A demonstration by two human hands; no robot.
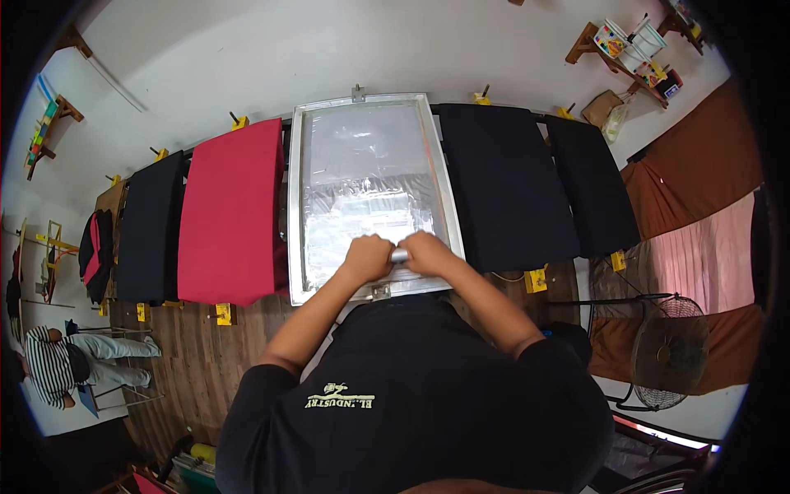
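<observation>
A silk screen in a pale metal frame (295,198) lies in front of me, its mesh (366,148) glossy and wrinkled-looking. Near its close end, my left hand (368,257) and my right hand (425,252) are both closed, side by side, round a silver-handled squeegee (400,256). Only a short piece of the handle shows between the fists; the blade is hidden beneath them. A metal bracket (380,291) sits on the near rail, and a second bracket (358,94) on the far rail.
Left of the screen are boards with red cloth (232,210) and black cloth (151,226); more black cloth (506,185) covers boards at right. Yellow brackets (536,279) stick out along the row. A fan (671,352) stands right. A person in stripes (51,362) is at far left.
</observation>
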